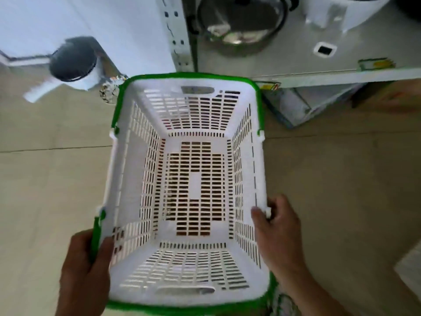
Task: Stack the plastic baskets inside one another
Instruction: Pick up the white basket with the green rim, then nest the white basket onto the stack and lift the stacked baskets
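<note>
Seen from above, looking down at a pale tiled floor (pixel 45 179). At far left, near the wall, stands a small white bin with a dark lid (pixel 73 60). Lower down, the person's left hand (pixel 84 270) is clamped on the left rim of a white slatted plastic basket (pixel 193 179), thumb inside the wall and fingers around the green handle (pixel 96 236) that runs along the edge. The basket fills the middle of the view, open side up, held level in front of the person; whether it hangs clear of the floor or rests on something cannot be told. Dark shapes show through the slots in its base, but no second basket can be made out for certain. On the right, the right hand (pixel 278 231) grips the right rim, thumb over the top edge. Beyond it, a metal pot (pixel 241 26) and white appliances sit on a low shelf (pixel 341 76).

It looks like the carrying step: the next move calls for lining this basket squarely over its partner and lowering it straight in.
</note>
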Available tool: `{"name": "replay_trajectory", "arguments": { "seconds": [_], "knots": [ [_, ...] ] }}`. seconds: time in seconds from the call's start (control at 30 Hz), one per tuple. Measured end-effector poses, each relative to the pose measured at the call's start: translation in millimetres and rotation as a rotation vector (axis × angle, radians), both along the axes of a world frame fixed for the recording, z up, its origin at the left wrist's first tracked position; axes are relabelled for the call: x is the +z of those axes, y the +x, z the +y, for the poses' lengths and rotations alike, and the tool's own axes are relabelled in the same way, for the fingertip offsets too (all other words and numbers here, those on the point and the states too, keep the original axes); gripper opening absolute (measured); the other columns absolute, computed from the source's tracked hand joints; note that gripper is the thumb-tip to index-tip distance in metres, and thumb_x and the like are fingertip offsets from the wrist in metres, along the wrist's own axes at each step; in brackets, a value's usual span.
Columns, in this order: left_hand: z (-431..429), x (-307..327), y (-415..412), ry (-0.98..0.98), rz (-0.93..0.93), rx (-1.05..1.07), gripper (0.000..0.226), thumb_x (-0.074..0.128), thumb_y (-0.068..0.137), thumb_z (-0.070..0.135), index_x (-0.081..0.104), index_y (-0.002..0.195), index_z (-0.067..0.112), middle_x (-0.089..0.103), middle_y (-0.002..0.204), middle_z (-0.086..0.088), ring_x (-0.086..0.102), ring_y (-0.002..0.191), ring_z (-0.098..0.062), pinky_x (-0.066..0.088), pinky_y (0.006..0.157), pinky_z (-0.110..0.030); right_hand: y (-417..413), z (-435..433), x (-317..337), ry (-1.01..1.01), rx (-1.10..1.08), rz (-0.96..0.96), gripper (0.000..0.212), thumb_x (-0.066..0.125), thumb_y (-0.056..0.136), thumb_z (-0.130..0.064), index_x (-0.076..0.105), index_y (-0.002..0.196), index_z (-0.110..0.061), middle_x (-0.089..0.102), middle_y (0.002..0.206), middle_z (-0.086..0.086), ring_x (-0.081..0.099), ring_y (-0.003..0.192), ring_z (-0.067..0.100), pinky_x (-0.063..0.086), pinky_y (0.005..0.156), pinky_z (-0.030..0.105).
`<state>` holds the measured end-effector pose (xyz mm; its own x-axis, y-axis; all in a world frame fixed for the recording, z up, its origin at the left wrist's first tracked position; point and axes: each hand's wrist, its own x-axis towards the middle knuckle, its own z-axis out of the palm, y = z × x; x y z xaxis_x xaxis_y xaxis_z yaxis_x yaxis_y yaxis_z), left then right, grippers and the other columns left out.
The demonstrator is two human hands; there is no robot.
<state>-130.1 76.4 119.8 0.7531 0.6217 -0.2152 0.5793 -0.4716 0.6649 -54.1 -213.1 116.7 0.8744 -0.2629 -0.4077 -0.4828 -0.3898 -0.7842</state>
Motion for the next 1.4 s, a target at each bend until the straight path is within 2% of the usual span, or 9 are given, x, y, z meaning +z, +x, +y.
{"name": "replay_trajectory", "arguments": {
  "seconds": [0.1, 0.23, 0.4, 0.53, 0.7, 0.87, 1.0, 1.13, 1.4],
  "knots": [
    [11.7, -50.7, 3.8, -0.007, 0.094, 0.001, 0.015, 0.058, 0.097, 0.011, 0.055, 0.111, 0.007, 0.06, 0.089, -0.013, 0.057, 0.087, -0.034, 0.039, 0.066, -0.036, 4.2, 21.1, -46.6, -0.137, 0.047, -0.007, 0.011, 0.062, 0.09, -0.018, 0.052, 0.088, -0.016, 0.065, 0.073, -0.01, 0.064, 0.048, 0.0, 0.045, 0.04, 0.011],
    [25.5, -118.2, 4.5, -0.06, 0.177, -0.172, 0.041, 0.049, 0.099, 0.013, 0.046, 0.138, 0.001, 0.049, 0.133, -0.014, 0.047, 0.114, -0.016, 0.038, 0.097, -0.032, -3.3, 29.4, -111.7, -0.42, 0.244, 0.04, 0.028, 0.059, 0.09, -0.026, 0.047, 0.112, -0.014, 0.054, 0.114, 0.006, 0.063, 0.094, 0.024, 0.057, 0.075, 0.038],
    [12.3, -144.3, 5.1, -0.1, 0.401, -0.263, 0.048, 0.05, 0.099, 0.02, 0.023, 0.139, 0.022, 0.051, 0.139, -0.017, 0.065, 0.106, -0.038, 0.055, 0.08, -0.044, -21.9, 18.4, -137.8, -0.245, 0.444, 0.355, 0.088, 0.058, 0.092, -0.021, -0.003, 0.156, -0.02, 0.026, 0.156, 0.007, 0.055, 0.123, 0.029, 0.049, 0.096, 0.036],
    [-9.4, -115.5, 8.1, 0.069, 0.367, -0.168, 0.072, 0.055, 0.094, 0.014, 0.02, 0.157, 0.016, 0.04, 0.156, -0.019, 0.054, 0.126, -0.046, 0.05, 0.097, -0.058, -22.7, -4.9, -119.6, -0.149, 0.455, 0.336, 0.083, 0.059, 0.09, -0.028, 0.007, 0.155, -0.028, 0.037, 0.153, -0.001, 0.051, 0.131, 0.024, 0.048, 0.098, 0.034],
    [-92.0, -78.6, 8.9, 0.062, 0.324, -0.344, 0.062, 0.064, 0.085, -0.001, 0.046, 0.143, 0.007, 0.053, 0.142, -0.022, 0.051, 0.13, -0.043, 0.04, 0.109, -0.055, -42.4, -75.7, -98.3, -0.035, 0.125, 0.384, 0.069, 0.06, 0.092, -0.015, 0.028, 0.152, -0.014, 0.045, 0.151, 0.007, 0.052, 0.129, 0.02, 0.044, 0.101, 0.029],
    [-240.1, -62.0, 27.8, -0.123, 0.331, -0.627, 0.046, 0.058, 0.094, 0.011, 0.053, 0.138, 0.023, 0.058, 0.138, 0.0, 0.067, 0.105, -0.015, 0.049, 0.09, -0.016, -63.1, -205.8, -103.2, 0.018, -0.309, 0.339, 0.046, 0.06, 0.089, -0.004, 0.052, 0.134, -0.008, 0.061, 0.133, 0.011, 0.062, 0.1, 0.021, 0.05, 0.089, 0.033],
    [-382.5, -75.8, 36.1, -0.182, 0.318, -0.771, 0.051, 0.06, 0.094, 0.016, 0.051, 0.143, 0.021, 0.06, 0.139, 0.002, 0.061, 0.124, -0.02, 0.045, 0.103, -0.032, -85.0, -329.7, -104.6, 0.034, -0.499, 0.333, 0.048, 0.061, 0.086, -0.009, 0.053, 0.132, -0.015, 0.062, 0.127, 0.01, 0.062, 0.114, 0.03, 0.049, 0.099, 0.05],
    [-527.2, -98.7, 39.5, -0.199, 0.342, -1.029, 0.051, 0.061, 0.093, 0.015, 0.05, 0.142, 0.017, 0.064, 0.132, -0.002, 0.063, 0.121, -0.02, 0.041, 0.087, -0.022, -109.4, -453.3, -98.8, 0.03, -0.648, 0.3, 0.046, 0.06, 0.084, -0.015, 0.055, 0.13, -0.019, 0.063, 0.122, 0.003, 0.061, 0.111, 0.025, 0.049, 0.099, 0.043],
    [-752.3, -127.2, 9.6, -0.209, 0.416, -1.287, 0.054, 0.058, 0.097, 0.022, 0.043, 0.149, 0.017, 0.057, 0.144, -0.004, 0.055, 0.128, -0.018, 0.044, 0.103, -0.028, -180.7, -637.8, -109.2, -0.044, -0.872, 0.317, 0.047, 0.057, 0.081, -0.015, 0.057, 0.127, -0.027, 0.066, 0.119, -0.006, 0.063, 0.102, 0.024, 0.051, 0.088, 0.038]
  ]
}}
